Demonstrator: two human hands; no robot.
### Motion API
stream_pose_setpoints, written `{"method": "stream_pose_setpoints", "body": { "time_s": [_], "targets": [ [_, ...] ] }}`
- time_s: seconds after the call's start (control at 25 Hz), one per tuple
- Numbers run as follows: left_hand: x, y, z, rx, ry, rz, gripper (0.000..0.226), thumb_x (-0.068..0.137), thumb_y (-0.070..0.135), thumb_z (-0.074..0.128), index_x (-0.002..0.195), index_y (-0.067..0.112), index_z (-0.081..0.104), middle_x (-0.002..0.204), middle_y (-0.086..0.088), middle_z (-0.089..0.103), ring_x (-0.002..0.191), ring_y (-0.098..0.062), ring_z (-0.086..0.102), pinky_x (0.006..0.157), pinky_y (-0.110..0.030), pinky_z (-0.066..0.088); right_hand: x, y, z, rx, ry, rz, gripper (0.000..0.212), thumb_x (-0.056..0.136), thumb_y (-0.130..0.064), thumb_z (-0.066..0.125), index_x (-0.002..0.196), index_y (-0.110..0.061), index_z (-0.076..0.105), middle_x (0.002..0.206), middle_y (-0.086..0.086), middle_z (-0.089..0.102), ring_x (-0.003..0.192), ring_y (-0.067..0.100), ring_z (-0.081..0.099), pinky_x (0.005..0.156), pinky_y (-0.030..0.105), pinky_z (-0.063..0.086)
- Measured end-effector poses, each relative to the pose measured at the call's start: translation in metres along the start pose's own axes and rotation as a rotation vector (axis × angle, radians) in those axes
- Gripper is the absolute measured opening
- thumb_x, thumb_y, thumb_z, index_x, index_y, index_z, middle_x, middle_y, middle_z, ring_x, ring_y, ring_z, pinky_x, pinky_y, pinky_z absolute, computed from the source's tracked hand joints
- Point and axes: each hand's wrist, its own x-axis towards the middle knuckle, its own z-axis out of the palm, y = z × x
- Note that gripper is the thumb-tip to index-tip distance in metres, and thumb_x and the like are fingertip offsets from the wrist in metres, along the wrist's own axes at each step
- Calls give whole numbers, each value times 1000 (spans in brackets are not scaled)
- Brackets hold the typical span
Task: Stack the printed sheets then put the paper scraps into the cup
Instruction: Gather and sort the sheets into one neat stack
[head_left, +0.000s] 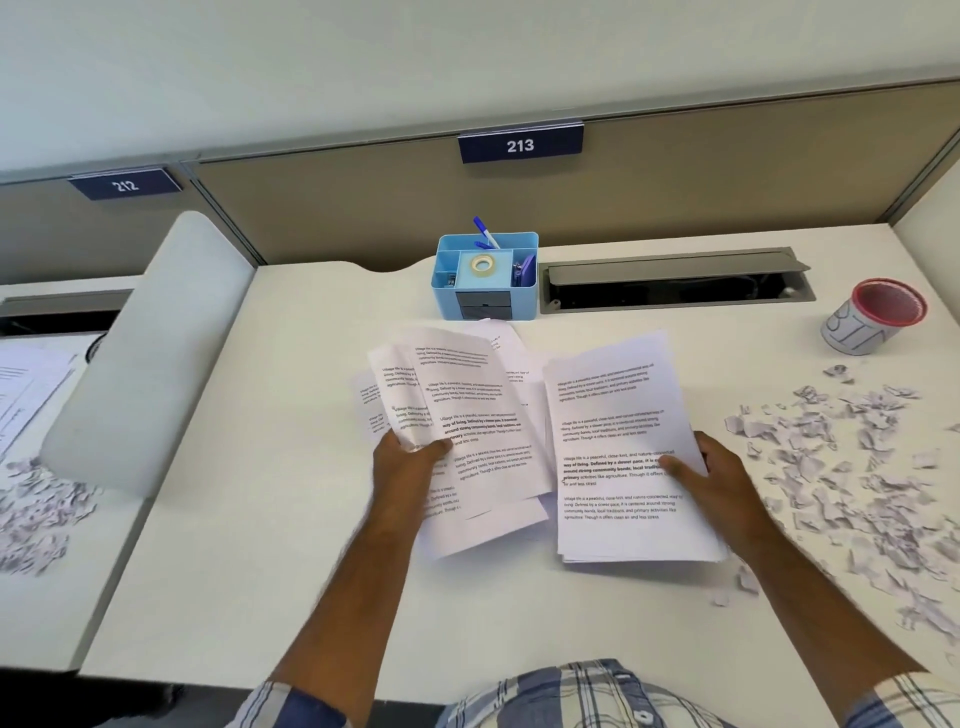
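Printed sheets lie in two bunches at the middle of the white desk. My left hand grips a loose, fanned bunch of printed sheets by its left edge, lifted and skewed. My right hand holds a neater stack of sheets by its right edge, thumb on top. Many torn paper scraps are strewn over the right side of the desk. The cup, grey with a red rim and "BIN" written on it, stands at the far right, apart from both hands.
A light blue desk organizer with pens and tape stands behind the sheets. A grey cable slot lies open beside it. A white divider separates the neighbouring desk, which holds more scraps and papers.
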Motion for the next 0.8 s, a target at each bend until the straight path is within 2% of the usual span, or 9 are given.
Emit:
{"method": "stream_pose_setpoints", "body": {
  "time_s": [0.12, 0.32, 0.48, 0.64, 0.8],
  "targets": [
    [-15, 19, -14, -69, -47, 2, 41, 76, 2, 85, 113, 9, 70, 103, -7, 81, 91, -31, 80, 84, -55, 64, -3, 1, -3, -16, 12, -3, 23, 95, -24, 71, 118, -23, 66, 107, -4, 76, 90, 22, 75, 80, 46, 62],
    [-46, 56, -19, -113, -146, 94, 36, 84, 1, 77, 118, 11, 70, 107, -5, 81, 94, -30, 79, 88, -54, 63, -15, -4, 15, 23, -25, 10, 23, 94, -19, 72, 117, -19, 67, 107, 2, 77, 88, 24, 76, 76, 44, 62],
    [-66, 71, -18, -152, -301, 122, 37, 89, 0, 69, 124, 10, 68, 115, -8, 79, 103, -32, 77, 91, -51, 61, -23, -13, 38, 62, -100, 25, 21, 93, -19, 74, 114, -21, 69, 106, -1, 78, 91, 22, 76, 84, 45, 61],
    [-71, 63, -22, -122, -385, 79, 34, 92, -1, 60, 123, 11, 69, 114, -9, 79, 104, -33, 77, 95, -53, 60, -33, -35, 56, 164, -142, 23, 21, 94, -20, 73, 115, -23, 71, 109, -2, 78, 97, 21, 76, 85, 41, 61],
    [-64, 38, -31, -24, -388, 90, 41, 91, -2, 60, 127, 16, 68, 118, -3, 79, 106, -27, 77, 97, -55, 60, -46, -61, 67, 316, -200, 10, 25, 97, -15, 68, 122, -20, 69, 118, 7, 76, 107, 29, 73, 92, 49, 58]
  ]
}}
